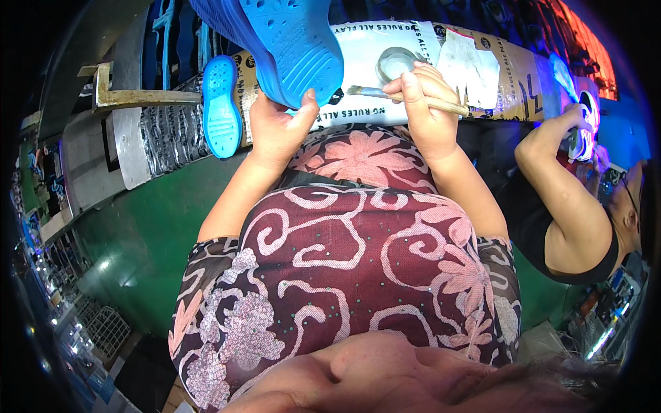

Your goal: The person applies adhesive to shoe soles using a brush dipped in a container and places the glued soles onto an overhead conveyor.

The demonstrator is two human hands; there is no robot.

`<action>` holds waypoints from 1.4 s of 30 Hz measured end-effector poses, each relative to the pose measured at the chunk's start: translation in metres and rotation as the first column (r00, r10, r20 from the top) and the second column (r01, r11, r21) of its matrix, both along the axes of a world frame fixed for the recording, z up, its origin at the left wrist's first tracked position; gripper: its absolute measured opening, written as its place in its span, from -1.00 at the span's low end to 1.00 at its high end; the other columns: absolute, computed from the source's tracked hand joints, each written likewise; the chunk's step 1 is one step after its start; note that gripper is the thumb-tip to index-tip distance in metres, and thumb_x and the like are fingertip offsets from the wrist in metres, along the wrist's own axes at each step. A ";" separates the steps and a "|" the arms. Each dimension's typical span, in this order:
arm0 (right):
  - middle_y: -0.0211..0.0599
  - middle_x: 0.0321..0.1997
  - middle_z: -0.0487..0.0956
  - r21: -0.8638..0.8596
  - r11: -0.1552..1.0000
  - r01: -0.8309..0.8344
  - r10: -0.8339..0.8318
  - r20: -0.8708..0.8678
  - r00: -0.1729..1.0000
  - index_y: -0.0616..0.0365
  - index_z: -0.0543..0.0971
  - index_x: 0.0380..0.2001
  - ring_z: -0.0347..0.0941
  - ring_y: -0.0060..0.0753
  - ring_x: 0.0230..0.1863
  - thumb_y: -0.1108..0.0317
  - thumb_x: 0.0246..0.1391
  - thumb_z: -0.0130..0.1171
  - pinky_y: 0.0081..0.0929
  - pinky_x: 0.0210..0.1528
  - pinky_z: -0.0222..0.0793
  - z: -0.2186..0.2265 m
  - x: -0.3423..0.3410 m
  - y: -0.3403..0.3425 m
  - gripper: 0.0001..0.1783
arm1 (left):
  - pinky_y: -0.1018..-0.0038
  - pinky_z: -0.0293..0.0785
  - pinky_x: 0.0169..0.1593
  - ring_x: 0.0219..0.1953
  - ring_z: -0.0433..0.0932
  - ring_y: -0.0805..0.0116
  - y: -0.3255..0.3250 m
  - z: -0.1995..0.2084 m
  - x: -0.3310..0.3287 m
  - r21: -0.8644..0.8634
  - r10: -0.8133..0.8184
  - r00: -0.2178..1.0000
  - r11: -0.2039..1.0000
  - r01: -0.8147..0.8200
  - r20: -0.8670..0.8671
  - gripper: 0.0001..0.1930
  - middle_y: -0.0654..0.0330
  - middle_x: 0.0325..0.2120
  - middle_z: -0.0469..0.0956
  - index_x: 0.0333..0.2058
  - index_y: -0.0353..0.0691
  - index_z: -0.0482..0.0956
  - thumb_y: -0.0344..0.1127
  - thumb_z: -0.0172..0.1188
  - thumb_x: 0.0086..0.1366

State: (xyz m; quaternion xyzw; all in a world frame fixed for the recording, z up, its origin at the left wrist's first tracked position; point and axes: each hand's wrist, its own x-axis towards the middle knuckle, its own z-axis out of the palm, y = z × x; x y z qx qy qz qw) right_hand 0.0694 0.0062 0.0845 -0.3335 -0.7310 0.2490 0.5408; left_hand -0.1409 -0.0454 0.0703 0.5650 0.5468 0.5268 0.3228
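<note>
My left hand (280,125) grips the heel end of several blue foam shoe insoles (297,51), fanned one behind another, with the thumb on the top one. Between the fingers of my right hand (430,113) is a brush (374,92) with a pale wooden handle. Its bristle end points left toward the insoles, a small gap away from them. Just beyond my right fingers stands a small round bowl (395,64), seemingly with clear liquid inside. One separate blue insole (222,110) lies to the left of my left hand.
White printed sheeting (368,51) and brown tape (520,62) cover the work surface, with torn white paper (469,69) at right. A metal bar (148,98) juts in at left beside a silvery belt (172,131). Another person (564,179) works at far right, hand near a lit shoe part.
</note>
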 end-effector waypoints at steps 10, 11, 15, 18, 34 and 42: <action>-0.36 -0.63 0.52 -0.010 0.992 -0.125 0.125 0.197 0.972 0.18 0.52 -0.68 0.40 -0.36 -0.52 0.34 0.07 -0.05 -0.30 -0.04 0.22 0.007 -0.002 -0.006 -0.69 | 0.54 0.44 -0.30 -0.41 0.53 0.46 0.001 -0.003 0.002 0.016 0.050 0.998 0.999 -0.051 0.026 -0.70 0.12 -0.44 0.54 -0.24 -0.38 0.40 -0.45 0.20 0.01; -0.37 -0.63 0.51 -0.008 0.993 -0.122 0.121 0.197 0.973 0.18 0.52 -0.68 0.40 -0.37 -0.53 0.35 0.07 -0.06 -0.30 -0.04 0.21 0.007 0.001 -0.007 -0.69 | 0.54 0.44 -0.31 -0.41 0.53 0.45 0.003 -0.003 0.001 0.076 0.051 0.998 0.996 -0.048 -0.036 -0.71 0.12 -0.45 0.55 -0.25 -0.37 0.41 -0.46 0.20 0.01; -0.33 -0.71 0.44 0.073 0.996 -0.053 0.046 0.097 0.994 0.15 0.51 -0.73 0.32 -0.32 -0.61 0.36 0.01 0.02 -0.43 -0.28 0.20 0.008 0.009 -0.003 -0.72 | 0.53 0.44 -0.31 -0.41 0.53 0.45 0.007 -0.002 0.000 0.146 0.045 0.983 0.989 -0.019 -0.176 -0.73 0.12 -0.47 0.55 -0.27 -0.36 0.44 -0.47 0.20 -0.01; -0.35 -0.69 0.48 0.002 1.000 -0.004 0.004 0.034 0.999 0.17 0.51 -0.72 0.35 -0.36 -0.59 0.39 0.03 -0.01 -0.40 -0.17 0.22 0.008 0.019 -0.005 -0.71 | 0.52 0.44 -0.30 -0.41 0.52 0.43 0.016 0.000 -0.001 0.254 0.051 0.991 0.967 -0.018 -0.121 -0.76 0.12 -0.43 0.54 -0.29 -0.36 0.46 -0.49 0.18 0.01; -0.32 -0.59 0.50 -0.468 0.882 0.055 -0.210 -0.285 0.935 0.30 0.51 -0.59 0.36 -0.58 -0.55 0.22 0.17 -0.10 -0.61 -0.42 0.27 -0.012 0.041 -0.022 -0.60 | 0.65 0.44 -0.52 -0.58 0.46 0.46 0.127 0.191 0.057 0.029 -0.690 0.546 0.632 0.774 0.475 -0.46 0.13 -0.45 0.44 -0.03 -0.40 0.24 -0.21 0.17 0.09; -0.31 -0.60 0.47 -0.519 0.854 0.041 -0.256 -0.350 0.901 0.31 0.50 -0.58 0.33 -0.57 -0.55 0.19 0.19 -0.14 -0.62 -0.44 0.24 -0.028 0.045 -0.019 -0.57 | 0.46 0.38 0.02 -0.06 0.45 0.19 0.157 0.188 0.084 0.044 -0.594 0.350 0.547 0.836 0.725 -0.38 -0.12 -0.10 0.41 0.13 -0.30 0.12 0.07 -0.16 0.27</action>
